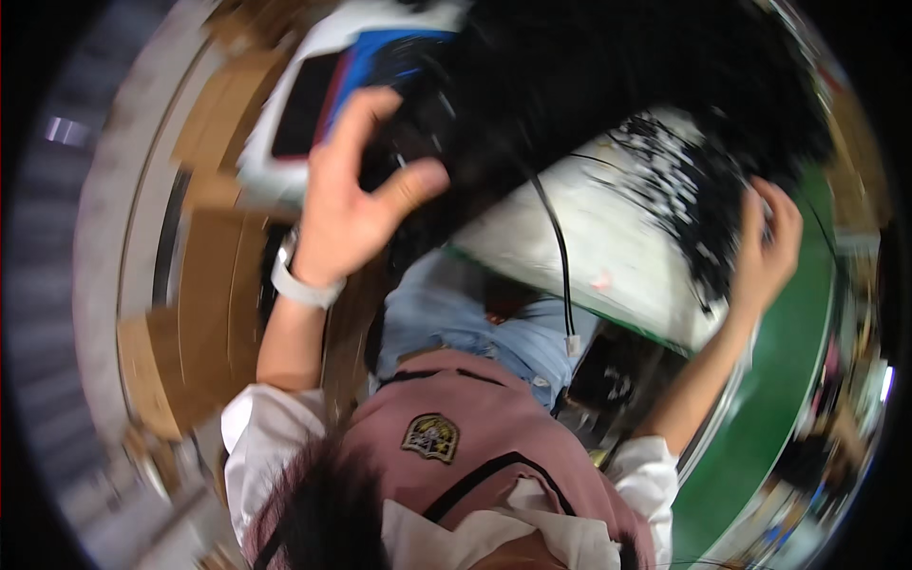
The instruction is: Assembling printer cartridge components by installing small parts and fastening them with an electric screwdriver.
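Note:
My left hand (347,204) is held up at the left, thumb and fingers spread and slightly blurred, with nothing in it. Behind it are a large heap of black cables (560,76) and a dark flat panel with a red edge (309,104). At the right, my right hand (768,247) has its fingers curled in beside a bundle of black cables with white connectors (674,176); whatever is between the fingertips is too small to make out. A single black cable (559,237) hangs over the near table edge, a white connector (573,345) at its lower end.
The white work surface (570,261) has a green edge in front of my lap. Brown cardboard boxes (223,285) stand at the left. A blue thing (385,52) lies by the panel. Along the right runs a green surface (779,351), with blurred goods beyond it.

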